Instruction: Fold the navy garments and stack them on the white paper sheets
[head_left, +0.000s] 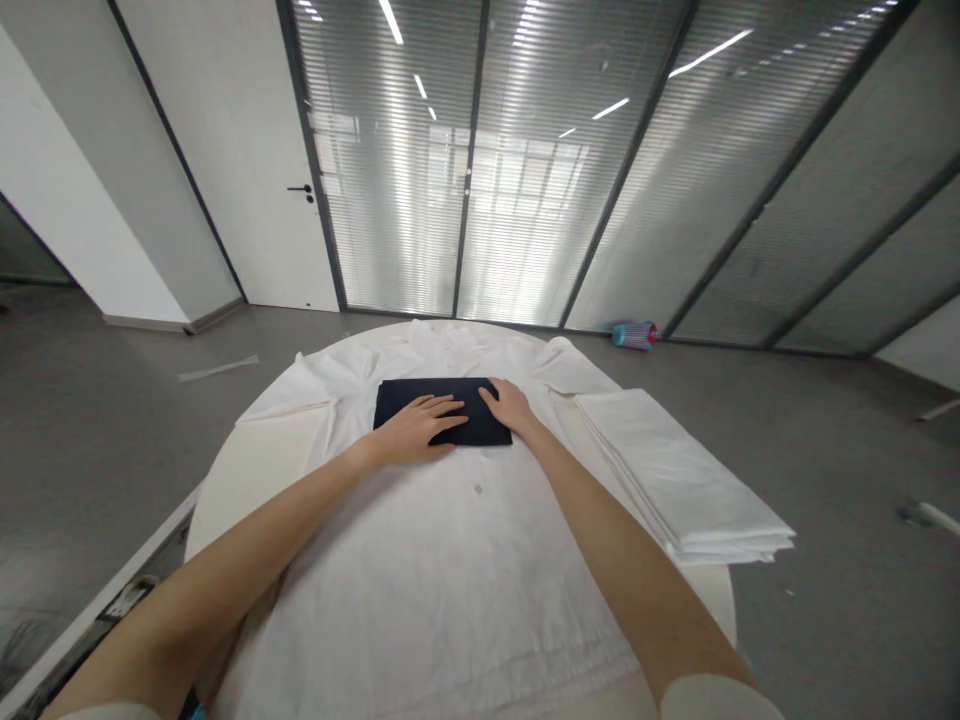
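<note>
Our left hand (420,428) spread flat on the dark folded cloth (442,410), our right hand (510,405) spread flat too, white shirt (450,560) beneath, white folded stack (675,470) at the table's (247,480) right edge.

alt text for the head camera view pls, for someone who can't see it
A person's left hand and right hand press flat on a dark folded cloth lying on a white shirt spread over a round white table. A stack of folded white cloths sits at the right edge, and a bottle lies on the grey floor by blind-covered glass walls.
</note>
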